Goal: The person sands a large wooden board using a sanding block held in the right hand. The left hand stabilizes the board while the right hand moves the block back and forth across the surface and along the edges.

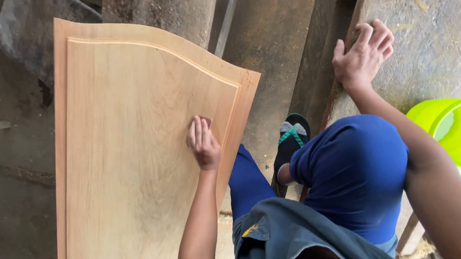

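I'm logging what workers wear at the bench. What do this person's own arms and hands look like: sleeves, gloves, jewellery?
Both arms are bare along all that shows, with no sleeve in view. The left hand and the right hand wear no gloves, and no ring, watch or bracelet shows. Lower down, blue trousers and a dark sandal with green straps are worn.

Left hand [204,141] pressed flat, fingers together, on pale wooden door panel [129,163] with arched routed border, right hand [363,53] spread on rough concrete block [432,46], blue-trousered knee [354,166] raised, sandalled foot [291,142] below, lime-green bucket [452,129] alongside.
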